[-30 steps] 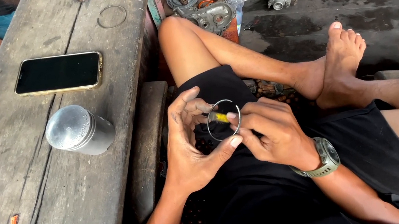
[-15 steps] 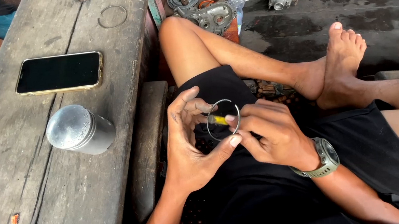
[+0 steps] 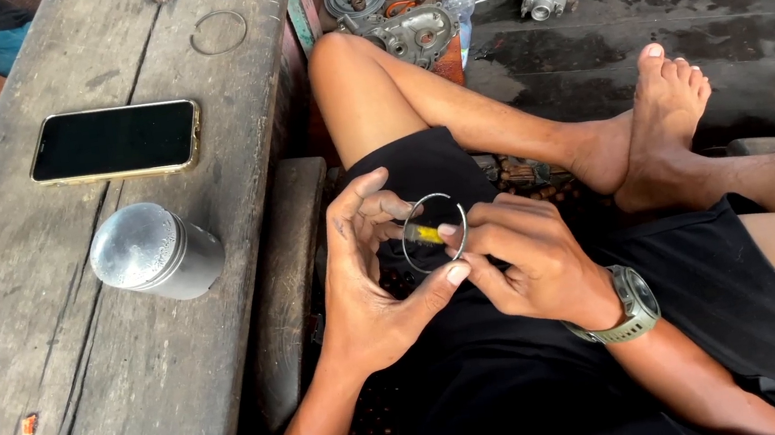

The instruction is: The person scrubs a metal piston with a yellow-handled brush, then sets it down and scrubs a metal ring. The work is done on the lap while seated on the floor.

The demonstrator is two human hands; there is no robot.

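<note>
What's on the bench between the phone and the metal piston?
Nothing: in the head view, only bare wooden bench lies between the phone and the piston.

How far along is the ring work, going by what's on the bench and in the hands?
Done: nothing looks fitted. The piston lies on its side on the wooden bench, with a spare ring beyond the phone.
In hand: left hand and right hand hold a thin metal ring with a small yellow piece.
Left: neither ring is on the piston.
</note>
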